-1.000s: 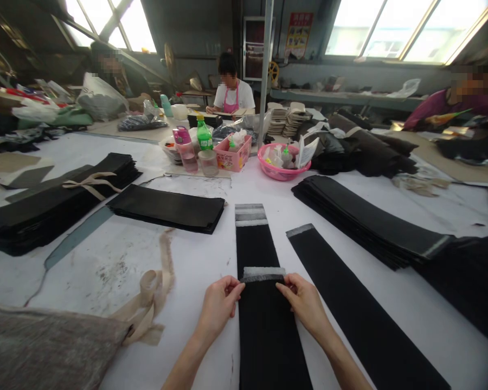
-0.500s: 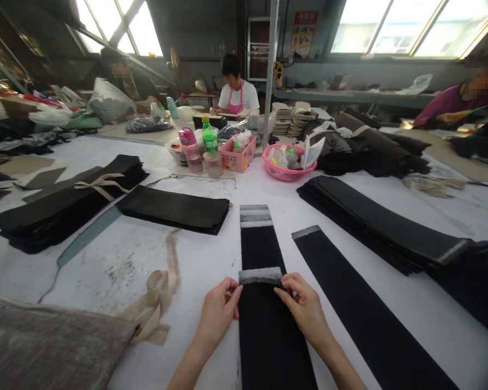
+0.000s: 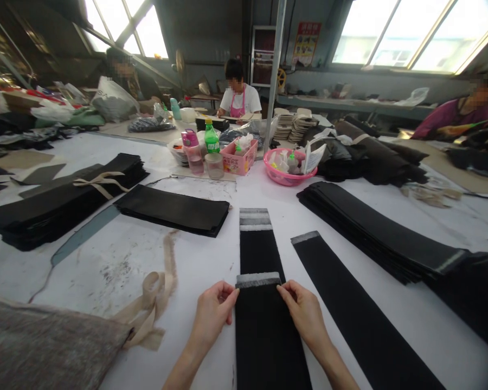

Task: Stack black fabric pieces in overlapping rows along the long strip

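A long black fabric strip [image 3: 268, 336] with a grey band across its far end lies in front of me. My left hand [image 3: 214, 309] pinches its far left corner between thumb and fingers. At the far right corner, my right hand [image 3: 303, 309] pinches the same strip. Beneath and beyond it, more black strips [image 3: 258, 252] show, their grey ends stepped one behind another. To the right lies a single black strip [image 3: 350, 303] with a grey end, touched by neither hand.
Black stacks [image 3: 171, 208] and a tied black bundle [image 3: 65, 200] lie left, a long black stack [image 3: 382, 227] right. A pink basin [image 3: 290, 176], a pink box [image 3: 239, 160] and a green bottle [image 3: 212, 138] stand beyond. Beige tape [image 3: 150, 298] lies left. Other people sit at the far tables.
Both hands, still pinching the strip's corners, have shifted slightly left and nearer to me with it. The strip's end now lies flatter and straighter. The whole view has tilted a little.
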`<state>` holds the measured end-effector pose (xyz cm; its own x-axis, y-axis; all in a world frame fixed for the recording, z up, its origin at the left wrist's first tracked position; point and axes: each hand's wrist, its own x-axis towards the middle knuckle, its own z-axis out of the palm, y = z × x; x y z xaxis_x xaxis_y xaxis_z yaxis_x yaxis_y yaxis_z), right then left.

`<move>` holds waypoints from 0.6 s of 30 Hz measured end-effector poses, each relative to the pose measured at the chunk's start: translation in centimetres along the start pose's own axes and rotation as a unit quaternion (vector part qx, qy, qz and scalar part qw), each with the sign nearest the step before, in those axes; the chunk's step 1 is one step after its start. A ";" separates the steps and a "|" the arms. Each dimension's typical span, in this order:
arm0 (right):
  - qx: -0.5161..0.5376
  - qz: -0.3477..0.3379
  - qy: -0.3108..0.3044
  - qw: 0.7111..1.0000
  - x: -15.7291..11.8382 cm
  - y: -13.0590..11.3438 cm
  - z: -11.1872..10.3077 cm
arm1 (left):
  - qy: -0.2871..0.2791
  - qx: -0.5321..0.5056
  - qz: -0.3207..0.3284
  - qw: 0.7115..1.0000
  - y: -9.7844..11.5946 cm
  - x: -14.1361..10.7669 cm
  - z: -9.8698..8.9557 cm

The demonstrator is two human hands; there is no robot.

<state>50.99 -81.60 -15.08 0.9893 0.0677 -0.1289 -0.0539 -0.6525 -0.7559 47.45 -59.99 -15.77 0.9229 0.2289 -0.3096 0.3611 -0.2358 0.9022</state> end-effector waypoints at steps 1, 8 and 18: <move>-0.017 -0.001 0.005 1.000 0.1 -0.1 0.0 | 0.000 0.004 0.004 1.000 0.0 0.1 0.0; -0.074 0.012 -0.006 0.997 1.0 0.1 0.3 | 0.015 0.052 0.013 0.998 0.0 0.9 0.1; -0.079 -0.006 -0.017 0.997 1.8 1.6 0.8 | 0.021 0.057 -0.027 0.998 -0.3 1.5 0.5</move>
<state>52.60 -81.93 -16.98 0.9845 0.0990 -0.1445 -0.0183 -0.7623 -0.6470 48.81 -60.03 -16.65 0.8962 0.2832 -0.3415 0.4251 -0.3278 0.8437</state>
